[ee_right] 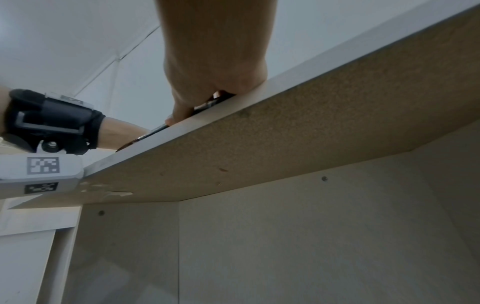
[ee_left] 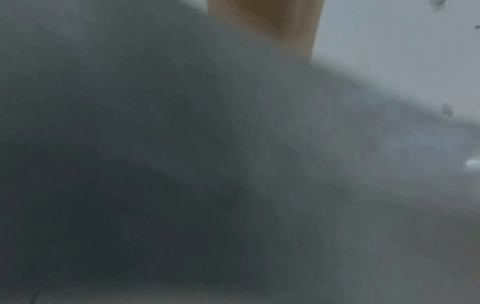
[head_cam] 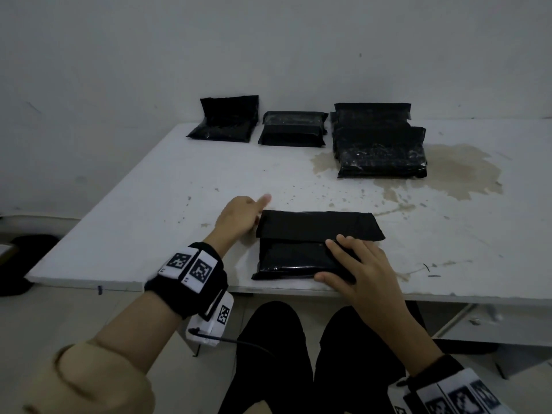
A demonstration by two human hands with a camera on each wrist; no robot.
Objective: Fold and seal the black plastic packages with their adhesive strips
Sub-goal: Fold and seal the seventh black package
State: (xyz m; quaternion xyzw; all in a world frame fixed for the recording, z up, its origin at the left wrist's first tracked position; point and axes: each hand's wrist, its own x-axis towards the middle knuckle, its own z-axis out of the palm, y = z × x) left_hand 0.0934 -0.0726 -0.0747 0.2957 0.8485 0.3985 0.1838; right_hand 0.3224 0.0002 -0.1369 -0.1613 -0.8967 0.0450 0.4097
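A black plastic package [head_cam: 292, 259] lies near the front edge of the white table [head_cam: 149, 204], its flap [head_cam: 316, 225] folded over its far half. My right hand [head_cam: 355, 264] lies flat on the package's right part, fingers spread and thumb along the near edge. From below, the right wrist view shows this hand [ee_right: 215, 61] over the table edge, with a thin black sliver of the package [ee_right: 207, 106]. My left hand [head_cam: 239, 218] sits at the flap's left end with the thumb sticking out; its fingers are hidden. The left wrist view is a grey blur.
At the back of the table lie two separate black packages [head_cam: 224, 122] [head_cam: 292, 130] and, to their right, a stack of larger ones [head_cam: 379, 147]. A brown stain [head_cam: 457, 168] spreads beside the stack. My legs [head_cam: 268, 354] are under the table's front edge.
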